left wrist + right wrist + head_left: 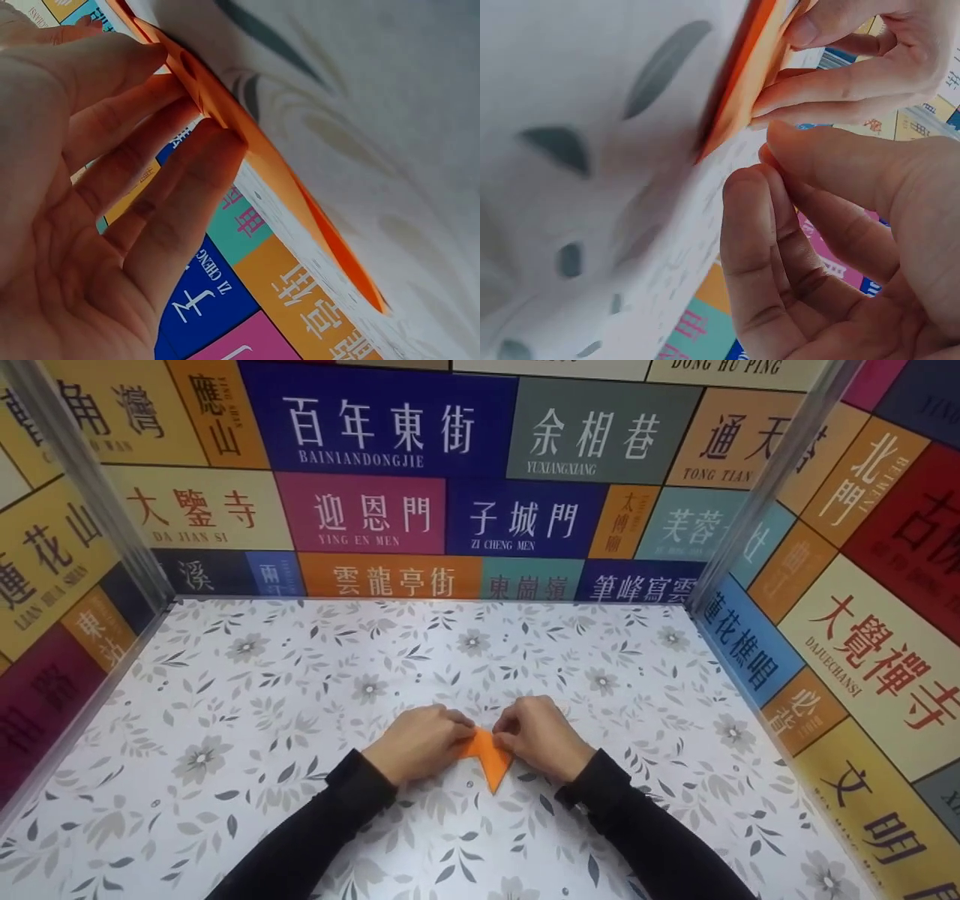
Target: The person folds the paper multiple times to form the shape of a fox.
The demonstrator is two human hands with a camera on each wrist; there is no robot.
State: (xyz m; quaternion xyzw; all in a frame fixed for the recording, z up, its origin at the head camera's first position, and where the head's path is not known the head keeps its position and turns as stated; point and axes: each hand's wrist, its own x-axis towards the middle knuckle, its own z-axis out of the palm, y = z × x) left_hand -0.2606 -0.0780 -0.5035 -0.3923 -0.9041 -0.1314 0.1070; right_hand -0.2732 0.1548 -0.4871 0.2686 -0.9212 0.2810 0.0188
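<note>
A folded piece of orange paper (495,761), its pointed end towards me, lies low over the patterned tabletop. My left hand (424,742) holds its left part; in the left wrist view the thumb and fingertips meet the edge of the orange paper (274,169). At the paper's right side is my right hand (544,735), its fingers loosely bent. The right wrist view shows that right hand (840,225) with thumb and forefinger close together and no paper visible between them. There the orange paper (739,97) lies just beyond its fingertips, against the left hand (870,67).
White tabletop (300,660) with grey flowers and leaves extends around both hands. Panels of colourful street-name signs (375,427) stand at the back and both sides, joined by clear corner strips (780,472).
</note>
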